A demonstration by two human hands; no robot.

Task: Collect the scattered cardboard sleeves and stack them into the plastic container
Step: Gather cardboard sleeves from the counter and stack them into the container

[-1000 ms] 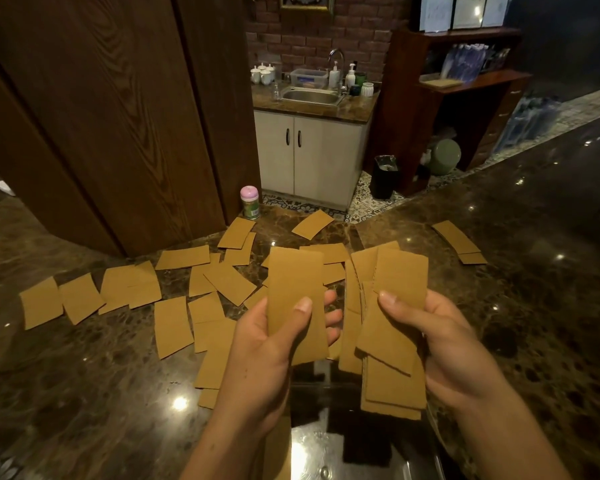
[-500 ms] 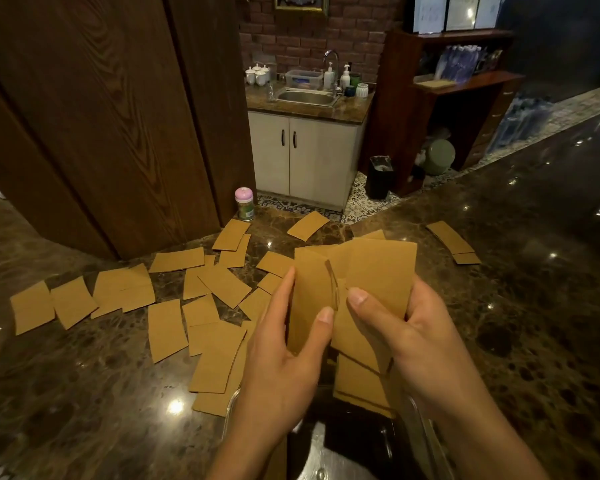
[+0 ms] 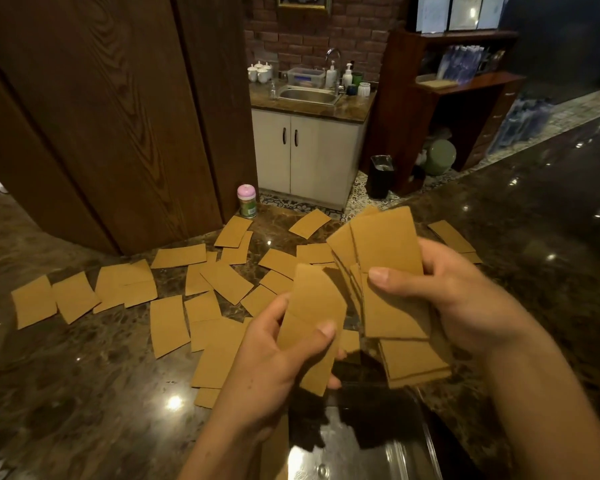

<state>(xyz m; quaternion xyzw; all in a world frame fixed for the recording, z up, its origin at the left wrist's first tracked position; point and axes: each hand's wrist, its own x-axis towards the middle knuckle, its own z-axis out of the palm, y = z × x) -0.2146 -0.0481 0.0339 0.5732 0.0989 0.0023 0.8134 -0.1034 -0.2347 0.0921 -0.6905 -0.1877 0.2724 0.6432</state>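
Here the left hand (image 3: 274, 362) pinches one flat, matte brown cardboard sleeve (image 3: 314, 317), fingers (image 3: 335, 383) curled behind it. The right hand (image 3: 465, 299) clasps a fanned bunch (image 3: 388, 251). Both are above the clear plastic container (image 3: 361, 455). Scattered sleeves (image 3: 168, 323) cover the glossy marble counter (image 3: 66, 393) leftward; its near right side lies open.

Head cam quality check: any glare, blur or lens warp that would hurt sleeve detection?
Head view: dim, warm light; small bright glints dot the polished counter; a white glare patch sits on the plastic container; wide-angle bowing curves the wooden panels; the scattered sleeves look sharp.
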